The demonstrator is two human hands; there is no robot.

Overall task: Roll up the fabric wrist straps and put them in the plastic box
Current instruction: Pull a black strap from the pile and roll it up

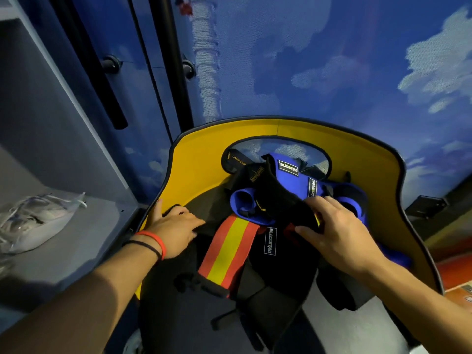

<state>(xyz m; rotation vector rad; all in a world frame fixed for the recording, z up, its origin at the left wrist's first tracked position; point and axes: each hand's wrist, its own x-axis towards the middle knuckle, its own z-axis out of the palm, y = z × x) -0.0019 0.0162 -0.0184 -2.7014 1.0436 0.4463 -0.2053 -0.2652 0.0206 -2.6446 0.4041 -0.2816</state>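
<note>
We look through one wide-angle camera worn on the head, facing forward and steeply down, close above a yellow-backed chair (201, 162). The left hand (173, 229) and right hand (339, 233) reach in from the lower corners.

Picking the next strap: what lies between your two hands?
Head view: the red-and-yellow striped strap and a black BLIZZSTAR-labelled strap lie between left hand and right hand.

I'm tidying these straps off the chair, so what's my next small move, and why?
Probably lift the black strap that your right hand pinches clear of the others, so it can be rolled. It lies over the blue straps, and your left hand only rests on black fabric, free to help.
</note>
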